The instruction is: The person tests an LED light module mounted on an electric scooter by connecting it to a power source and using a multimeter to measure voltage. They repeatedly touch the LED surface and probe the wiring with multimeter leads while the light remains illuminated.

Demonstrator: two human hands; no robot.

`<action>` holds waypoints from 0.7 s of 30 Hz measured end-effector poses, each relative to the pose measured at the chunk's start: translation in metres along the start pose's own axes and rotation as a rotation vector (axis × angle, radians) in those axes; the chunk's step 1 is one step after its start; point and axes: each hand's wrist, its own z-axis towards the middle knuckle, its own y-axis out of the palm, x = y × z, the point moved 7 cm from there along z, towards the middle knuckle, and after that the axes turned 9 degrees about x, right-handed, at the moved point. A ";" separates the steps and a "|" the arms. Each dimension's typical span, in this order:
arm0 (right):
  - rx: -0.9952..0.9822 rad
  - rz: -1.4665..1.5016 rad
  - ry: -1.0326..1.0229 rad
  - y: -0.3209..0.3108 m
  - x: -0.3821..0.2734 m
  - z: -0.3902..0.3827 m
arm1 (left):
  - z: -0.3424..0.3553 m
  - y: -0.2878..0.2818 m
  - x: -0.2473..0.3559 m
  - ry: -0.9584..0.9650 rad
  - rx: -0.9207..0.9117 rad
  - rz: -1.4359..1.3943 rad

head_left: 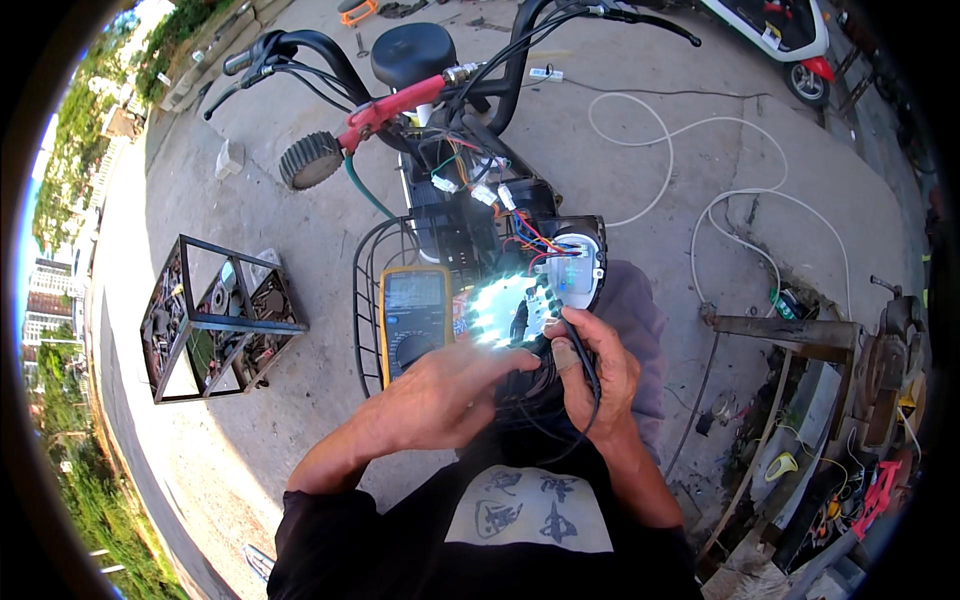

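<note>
A headlight (pixel 500 308) shines with a ring of bright white LEDs at the front of an electric bike, its glare hiding detail. My left hand (pixel 440 395) reaches in with the index finger stretched to the lamp's lower edge; the other fingers curl. Pinched between thumb and fingers of my right hand (pixel 605 378) is a black cable (pixel 590 365), beside the lamp's right side. A yellow multimeter (pixel 415 318) lies in the black wire basket (pixel 366 300), left of the lamp. Coloured wires run into a white instrument housing (pixel 575 272) just above my right hand.
Beyond the basket are the black handlebar (pixel 335 62), a red air pump (pixel 395 108) lying across it, and the saddle (pixel 413 52). A metal rack of parts (pixel 245 322) stands left. Pale hose (pixel 720 240) loops on the concrete; a cluttered workbench (pixel 790 330) stands right.
</note>
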 end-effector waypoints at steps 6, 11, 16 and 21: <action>-0.024 0.020 0.002 0.000 -0.002 0.008 | -0.002 0.002 0.007 0.261 0.164 0.288; -0.006 0.049 0.097 -0.001 0.005 0.003 | 0.000 0.003 0.015 0.258 0.203 0.341; -0.003 0.011 0.103 0.000 0.002 0.005 | -0.002 0.008 0.007 0.278 0.177 0.321; -0.036 -0.029 0.089 0.002 0.001 0.009 | 0.005 0.011 0.017 0.290 0.111 0.322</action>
